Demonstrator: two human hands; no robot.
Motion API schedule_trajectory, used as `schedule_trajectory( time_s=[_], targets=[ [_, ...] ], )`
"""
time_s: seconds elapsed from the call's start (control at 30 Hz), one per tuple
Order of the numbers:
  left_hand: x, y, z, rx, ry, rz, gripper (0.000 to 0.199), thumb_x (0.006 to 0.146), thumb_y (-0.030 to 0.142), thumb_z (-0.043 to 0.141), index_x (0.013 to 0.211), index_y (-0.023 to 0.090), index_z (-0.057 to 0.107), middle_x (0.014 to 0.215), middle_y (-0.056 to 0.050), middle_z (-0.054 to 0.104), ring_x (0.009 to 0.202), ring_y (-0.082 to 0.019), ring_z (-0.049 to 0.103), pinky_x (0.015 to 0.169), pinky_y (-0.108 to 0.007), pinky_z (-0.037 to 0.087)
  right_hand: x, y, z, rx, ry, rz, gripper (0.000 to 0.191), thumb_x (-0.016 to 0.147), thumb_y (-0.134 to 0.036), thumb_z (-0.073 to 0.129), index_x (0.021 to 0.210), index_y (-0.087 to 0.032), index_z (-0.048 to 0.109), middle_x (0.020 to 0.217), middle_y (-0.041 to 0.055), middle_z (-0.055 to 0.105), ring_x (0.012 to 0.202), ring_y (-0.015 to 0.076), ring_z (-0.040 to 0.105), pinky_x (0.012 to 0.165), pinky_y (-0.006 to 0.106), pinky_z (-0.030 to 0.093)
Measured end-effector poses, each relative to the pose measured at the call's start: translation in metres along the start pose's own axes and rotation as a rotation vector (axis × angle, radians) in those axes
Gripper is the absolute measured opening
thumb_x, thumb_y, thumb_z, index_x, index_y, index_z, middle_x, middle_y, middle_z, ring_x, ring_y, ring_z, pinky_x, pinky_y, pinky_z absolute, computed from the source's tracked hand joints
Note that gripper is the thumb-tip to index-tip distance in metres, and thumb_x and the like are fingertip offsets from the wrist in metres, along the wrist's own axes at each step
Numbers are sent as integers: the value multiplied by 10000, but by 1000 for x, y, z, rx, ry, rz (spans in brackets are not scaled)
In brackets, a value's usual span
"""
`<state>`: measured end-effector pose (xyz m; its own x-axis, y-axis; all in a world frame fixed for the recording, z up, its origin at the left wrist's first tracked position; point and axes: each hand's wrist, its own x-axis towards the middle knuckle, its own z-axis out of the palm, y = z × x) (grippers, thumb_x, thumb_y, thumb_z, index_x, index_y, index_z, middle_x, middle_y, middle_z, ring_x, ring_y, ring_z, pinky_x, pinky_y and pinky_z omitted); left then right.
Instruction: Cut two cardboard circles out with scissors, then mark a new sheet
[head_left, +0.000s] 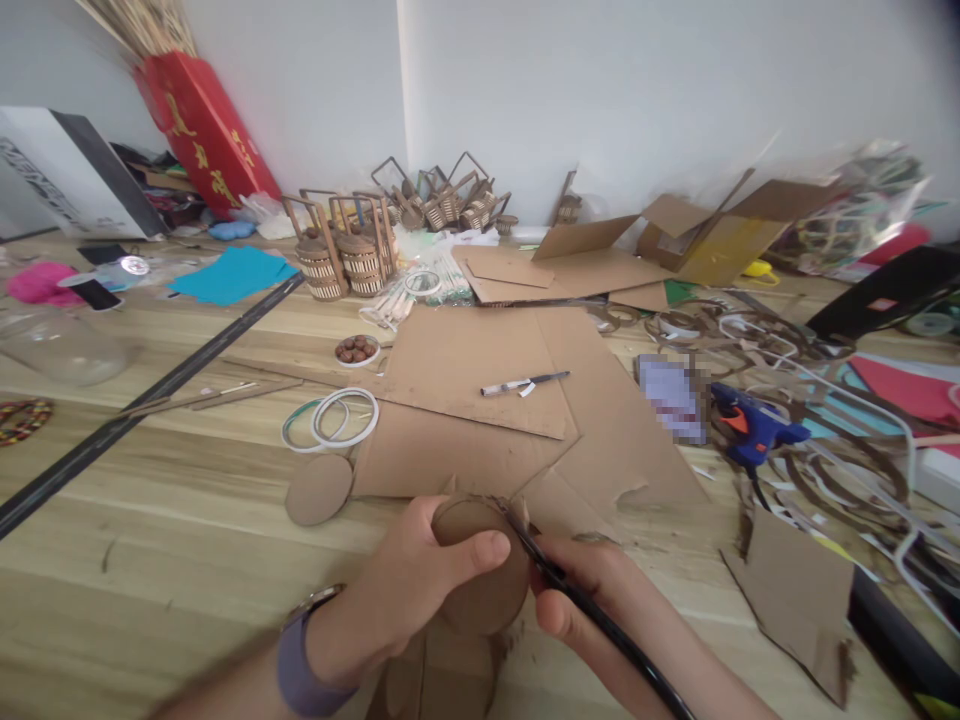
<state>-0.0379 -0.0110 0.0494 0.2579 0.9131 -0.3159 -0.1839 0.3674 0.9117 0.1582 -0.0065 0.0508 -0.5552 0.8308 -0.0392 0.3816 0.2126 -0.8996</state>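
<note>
The left hand [420, 565] is pinching a cardboard disc [486, 602]; the right hand [604, 575] is gripping a black tool [602, 620] at its rim.

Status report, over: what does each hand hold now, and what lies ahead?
Left hand: gripping cardboard disc. Right hand: holding black tool at disc's upper edge. Cardboard sheets just beyond.
</note>
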Motion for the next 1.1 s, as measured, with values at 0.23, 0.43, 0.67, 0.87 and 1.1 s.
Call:
schedule_trajectory(
  time_s=[0.23, 0.43, 0.67, 0.87, 1.1],
  targets=[
    [-1, 1, -3, 21, 5, -18, 329, 690, 438, 848, 911, 201, 791, 898, -12, 782, 839, -189, 664, 778, -265, 511, -1, -1, -1, 27, -21, 9, 688, 822, -861, 412, 660, -194, 458, 611, -50, 333, 542, 103, 279, 456, 233, 215],
    [1, 1, -4, 49, 8, -15, 331, 689, 437, 841, 901, 189, 788, 905, -21, 777, 837, -195, 657, 756, -260, 502, 0, -1, 0, 52, -4, 33, 700, 792, -878, 442, 639, -195, 452, 592, -59, 284, 533, 101, 242, 442, 232, 203],
    [2, -1, -4, 12, 18, -25, 347, 671, 431, 860, 905, 186, 787, 884, -20, 776, 813, -185, 652, 730, -251, 501, 0, -2, 1, 38, -15, 32, 709, 795, -885, 423, 651, -193, 472, 587, -58, 289, 523, 97, 245, 442, 234, 209],
    [1, 0, -5, 33, 16, -22, 347, 678, 442, 857, 906, 188, 791, 896, -18, 776, 831, -185, 653, 726, -244, 499, 1, -5, -1, 48, -33, 57, 703, 791, -888, 426, 657, -198, 432, 602, -57, 300, 545, 100, 261, 458, 235, 195],
    [2, 1, -5, 31, 16, -21, 324, 684, 423, 856, 903, 194, 790, 896, -13, 779, 840, -184, 655, 729, -236, 499, 2, -11, -3, 39, -39, 70, 699, 793, -889, 422, 663, -202, 427, 597, -58, 309, 542, 101, 267, 469, 243, 200]
  ],
)
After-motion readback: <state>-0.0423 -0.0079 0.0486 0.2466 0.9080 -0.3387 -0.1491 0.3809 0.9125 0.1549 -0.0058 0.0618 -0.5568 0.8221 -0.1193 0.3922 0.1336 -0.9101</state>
